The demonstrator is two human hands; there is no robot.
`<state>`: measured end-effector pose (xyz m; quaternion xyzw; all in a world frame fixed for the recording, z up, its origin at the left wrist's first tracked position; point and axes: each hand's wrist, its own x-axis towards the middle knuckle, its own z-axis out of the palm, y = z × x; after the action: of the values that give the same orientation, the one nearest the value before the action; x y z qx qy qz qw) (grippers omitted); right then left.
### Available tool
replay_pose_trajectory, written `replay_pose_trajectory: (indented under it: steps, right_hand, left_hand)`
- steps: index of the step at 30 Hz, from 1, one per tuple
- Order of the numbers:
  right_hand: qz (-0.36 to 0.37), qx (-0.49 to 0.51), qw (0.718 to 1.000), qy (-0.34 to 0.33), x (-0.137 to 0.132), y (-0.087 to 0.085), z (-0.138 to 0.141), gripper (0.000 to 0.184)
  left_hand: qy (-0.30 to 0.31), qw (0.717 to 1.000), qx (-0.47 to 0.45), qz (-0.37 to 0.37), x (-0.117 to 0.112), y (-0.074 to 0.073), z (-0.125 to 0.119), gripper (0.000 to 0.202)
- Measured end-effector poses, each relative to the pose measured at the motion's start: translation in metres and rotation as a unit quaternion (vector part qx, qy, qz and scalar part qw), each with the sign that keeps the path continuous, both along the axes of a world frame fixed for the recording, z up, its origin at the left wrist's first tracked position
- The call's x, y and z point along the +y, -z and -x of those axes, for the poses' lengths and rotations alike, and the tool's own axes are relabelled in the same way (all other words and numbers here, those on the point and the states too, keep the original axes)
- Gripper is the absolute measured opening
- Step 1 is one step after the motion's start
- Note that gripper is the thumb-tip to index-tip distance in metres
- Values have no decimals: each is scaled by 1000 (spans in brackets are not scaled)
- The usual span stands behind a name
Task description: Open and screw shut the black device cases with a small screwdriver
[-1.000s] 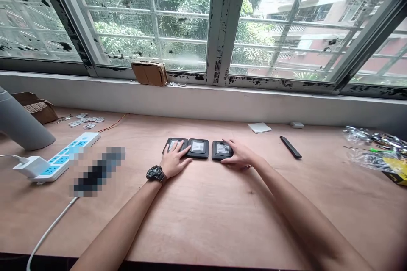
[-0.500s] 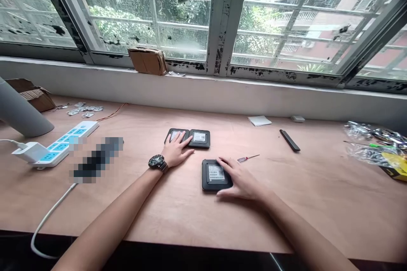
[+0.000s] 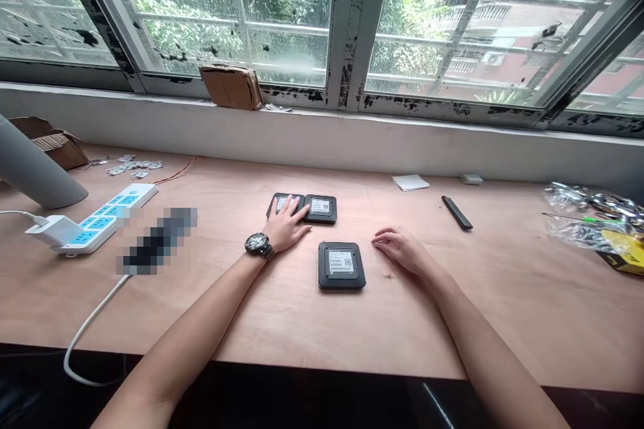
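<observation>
A black, square labelled case (image 3: 341, 266) lies flat near the centre of the frame, its white label facing up, with neither hand touching it. Above it in the frame, two similar cases lie side by side: the rear left case (image 3: 281, 202), partly hidden by fingers, and the rear right case (image 3: 320, 208). The person's left hand (image 3: 286, 228) is spread over the rear left case, one fingertip reaching the near edge of the rear right one; its wrist wears a dark watch (image 3: 258, 244). The right hand (image 3: 401, 247) is right of centre, apart from the front case, its fingers bent and close together; whether they pinch anything cannot be told. All this is on a wooden table (image 3: 322, 335). At the left of the frame are a white power strip (image 3: 113, 214) with a charger (image 3: 54, 230) plugged in, and a blurred-out dark object (image 3: 159, 241). Toward the right lie a slim black bar (image 3: 457, 212) and, at the edge, clear plastic bags (image 3: 578, 231). A cardboard box (image 3: 231, 87) sits on the sill, upper left of centre.
</observation>
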<state>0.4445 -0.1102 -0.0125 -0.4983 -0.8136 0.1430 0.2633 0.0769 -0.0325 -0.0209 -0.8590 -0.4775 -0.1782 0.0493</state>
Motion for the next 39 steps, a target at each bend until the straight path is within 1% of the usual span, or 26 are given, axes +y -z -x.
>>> replay_pose_trajectory:
  steps: [2,4,6,9,10,11,13,15,17,19,21,22,23,25,26,27,28,29,31,32,35,37,39]
  right_hand:
    - [-11,0,1000,8,0,1,5,30]
    - [-22,2,1000,9,0,2,10,29]
    - [-23,5,1000,-2,0,2,14,28]
    - [-12,7,1000,-15,0,3,16,28]
    - [-8,6,1000,-17,1,3,16,29]
    - [-4,4,1000,-17,1,4,16,30]
    - [-1,-6,1000,-16,2,5,14,30]
    - [-16,-20,1000,-8,3,6,12,28]
    - [-48,-31,998,12,3,6,9,27]
    - [-87,-30,995,39,3,3,9,26]
    - [-118,-17,991,65,2,0,9,27]
    - [-130,-8,988,79,2,-2,10,27]
    - [-140,0,985,96,1,-4,12,28]
    - [-158,12,979,131,-2,-8,16,28]
    - [-165,17,975,145,-4,-11,19,28]
    - [-170,26,973,156,-6,-13,22,28]
    - [-172,40,971,162,-9,-16,26,28]
    - [-171,60,970,163,-12,-18,30,27]
    - [-161,114,968,153,-18,-22,39,25]
    - [-153,142,968,143,-22,-23,43,24]
    - [-127,248,956,92,-30,-19,55,20]
    - [-114,327,936,66,-33,-12,61,17]
    - [-110,373,920,51,-34,-4,66,15]
  left_hand:
    - [33,999,-12,-15,-17,-5,0,59]
    - [59,997,-40,2,-41,-8,-2,61]
    - [83,993,-70,47,-66,-9,-6,75]
    - [121,984,-84,98,-98,-6,-16,111]
    - [129,982,-80,110,-106,-5,-20,118]
    - [131,981,-76,118,-112,-4,-25,121]
    - [126,982,-65,122,-119,-3,-32,116]
    - [122,984,-63,117,-119,-2,-35,109]
    - [139,981,-68,116,-113,-2,-32,106]
    - [183,972,-63,130,-102,-2,-23,106]
    - [223,962,-51,151,-87,-4,-8,105]
    - [227,959,-46,161,-79,-4,0,104]
    - [207,964,-56,158,-73,-5,8,100]
    - [168,970,-72,158,-65,-5,22,83]
    - [156,971,-79,161,-63,-5,27,77]
    - [154,970,-83,167,-63,-5,29,76]
    - [160,968,-84,173,-65,-5,29,81]
    - [171,965,-82,179,-67,-6,28,89]
    - [196,960,-80,185,-72,-7,19,106]
    - [205,957,-81,186,-73,-7,12,111]
    - [231,948,-93,196,-72,-8,-7,112]
    - [246,941,-98,208,-70,-8,-16,112]
    - [256,936,-99,219,-69,-6,-21,112]
